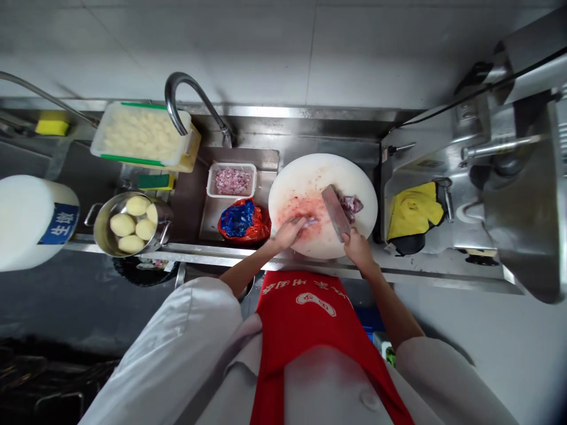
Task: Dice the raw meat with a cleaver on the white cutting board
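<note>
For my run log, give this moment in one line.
Left hand: at small pale piece | Right hand: holds cleaver | Cutting board: red-stained

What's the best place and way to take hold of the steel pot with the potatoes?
Probably by both loops, the left handle from the left and the right handle from the right: they jut out on opposite sides of the upright, open steel pot, clear of the potatoes.
</note>
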The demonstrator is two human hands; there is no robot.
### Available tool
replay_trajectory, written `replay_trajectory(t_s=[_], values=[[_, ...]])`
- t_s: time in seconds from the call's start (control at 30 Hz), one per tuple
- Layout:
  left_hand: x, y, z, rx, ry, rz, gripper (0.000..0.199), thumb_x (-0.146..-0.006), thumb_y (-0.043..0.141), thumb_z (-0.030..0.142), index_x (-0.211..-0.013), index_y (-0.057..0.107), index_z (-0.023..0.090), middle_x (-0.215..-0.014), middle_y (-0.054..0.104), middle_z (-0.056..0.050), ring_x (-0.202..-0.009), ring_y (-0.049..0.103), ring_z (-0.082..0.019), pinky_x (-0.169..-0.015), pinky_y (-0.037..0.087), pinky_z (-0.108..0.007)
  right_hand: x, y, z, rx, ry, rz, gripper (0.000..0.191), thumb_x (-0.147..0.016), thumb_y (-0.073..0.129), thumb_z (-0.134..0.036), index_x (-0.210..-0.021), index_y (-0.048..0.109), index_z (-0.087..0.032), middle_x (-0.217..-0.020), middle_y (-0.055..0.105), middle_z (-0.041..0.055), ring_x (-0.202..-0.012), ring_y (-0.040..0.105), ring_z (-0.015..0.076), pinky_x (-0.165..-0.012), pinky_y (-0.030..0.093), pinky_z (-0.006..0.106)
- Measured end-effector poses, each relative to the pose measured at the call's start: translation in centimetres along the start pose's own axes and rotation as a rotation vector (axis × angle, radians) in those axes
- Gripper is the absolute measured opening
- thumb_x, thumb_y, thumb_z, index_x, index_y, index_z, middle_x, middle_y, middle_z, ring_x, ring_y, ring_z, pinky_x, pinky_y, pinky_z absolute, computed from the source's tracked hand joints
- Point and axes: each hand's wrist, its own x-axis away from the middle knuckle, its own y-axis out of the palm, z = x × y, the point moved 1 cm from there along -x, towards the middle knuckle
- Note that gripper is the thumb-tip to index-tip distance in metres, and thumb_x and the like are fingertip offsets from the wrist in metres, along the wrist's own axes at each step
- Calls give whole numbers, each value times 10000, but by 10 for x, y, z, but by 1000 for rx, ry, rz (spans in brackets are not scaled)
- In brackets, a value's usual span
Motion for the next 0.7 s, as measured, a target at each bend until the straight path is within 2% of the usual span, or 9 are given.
replay_trajectory(t_s=[0.07, 0.13, 0.2, 0.23, 0.33, 0.43, 0.53, 0.63, 0.7], values=[[12, 10, -8, 11, 35, -6, 315, -868, 635, 235, -1182, 613, 232, -1180, 676, -84, -1094, 639, -230, -999, 502, -396, 3, 0, -6, -9, 2, -1, 331, -1034, 388, -310, -1264, 508, -104, -1073, 689, 186, -1024, 670, 279, -789, 426, 307], [22, 15, -12, 26, -12, 43, 339, -884, 649, 315, -1195, 570, 207, -1077, 687, -85, -948, 665, -214, -887, 541, -362, 5, 1, -12, -26, 6, -4, 338, -1036, 380, -303, -1282, 501, -106, -1085, 686, 187, -1029, 670, 273, -797, 430, 308], [25, 22, -9, 7, -60, 64, 348, -915, 612, 322, -1227, 539, 187, -1035, 686, -86, -868, 662, -202, -821, 545, -338, 7, 1, -17, -37, 20, -5, 340, -1040, 366, -300, -1286, 500, -108, -1085, 685, 185, -1027, 672, 268, -803, 435, 309], [25, 27, -6, -32, -48, 39, 341, -931, 586, 298, -1248, 536, 183, -1066, 683, -98, -902, 661, -210, -846, 539, -347, 7, 2, -19, -40, 30, -5, 340, -1042, 361, -302, -1282, 503, -108, -1081, 687, 184, -1025, 673, 267, -806, 438, 310], [23, 43, 10, -232, 48, -99, 362, -932, 540, 173, -1292, 571, 199, -1285, 623, -129, -1187, 586, -282, -1012, 465, -420, 7, 1, -21, -51, 41, 2, 342, -1044, 360, -309, -1276, 509, -106, -1084, 689, 183, -1038, 670, 265, -828, 441, 313], [25, 48, 24, -387, 95, -186, 443, -895, 557, 106, -1318, 591, 235, -1418, 547, -100, -1307, 487, -337, -1047, 424, -456, 7, -1, -19, -67, 33, 5, 348, -1043, 365, -309, -1281, 509, -100, -1088, 688, 190, -1052, 666, 271, -837, 443, 317], [24, 36, 26, -450, 48, -93, 348, -921, 563, 174, -1260, 626, 223, -1352, 578, -105, -1246, 501, -328, -1018, 439, -441, 7, -1, -17, -85, 34, 4, 335, -1037, 376, -299, -1266, 513, -97, -1076, 689, 192, -1050, 667, 282, -834, 443, 323], [13, 27, 18, -458, -161, 82, 280, -914, 625, 293, -1159, 650, 160, -1210, 614, -159, -1147, 529, -332, -977, 455, -451, 7, 2, -16, -113, 38, 14, 317, -1036, 384, -297, -1252, 515, -105, -1078, 688, 188, -1060, 663, 283, -846, 440, 325], [6, 31, 11, -435, -271, 95, 293, -853, 709, 294, -1090, 652, 131, -1157, 620, -180, -1120, 538, -343, -969, 455, -465, 6, 3, -15, -131, 37, 22, 310, -1038, 385, -300, -1248, 515, -113, -1078, 688, 182, -1065, 661, 278, -854, 437, 322]])
